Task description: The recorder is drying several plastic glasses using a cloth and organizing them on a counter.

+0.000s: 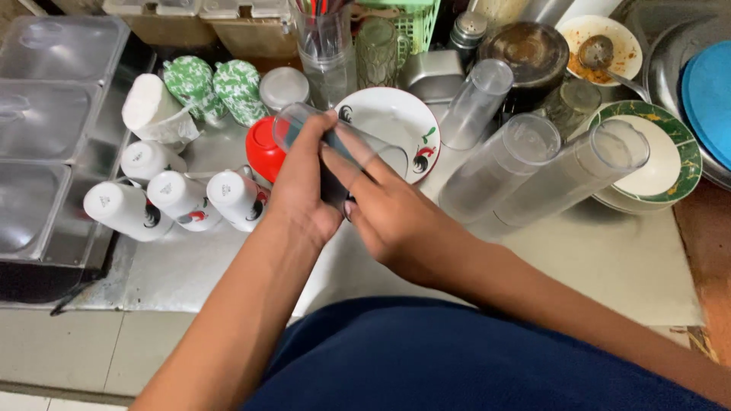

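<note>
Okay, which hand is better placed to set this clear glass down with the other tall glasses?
Probably the right hand: it lies on the side of the tall glasses, while the left hand grips the clear glass nearer the white cups.

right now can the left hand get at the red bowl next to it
Probably yes: the left hand holds a clear glass together with the right hand, but the red bowl lies right beside it, nothing between.

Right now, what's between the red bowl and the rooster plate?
Head view: the clear tumbler, held tilted by the left hand and right hand, crosses the gap between red bowl and rooster plate.
</note>
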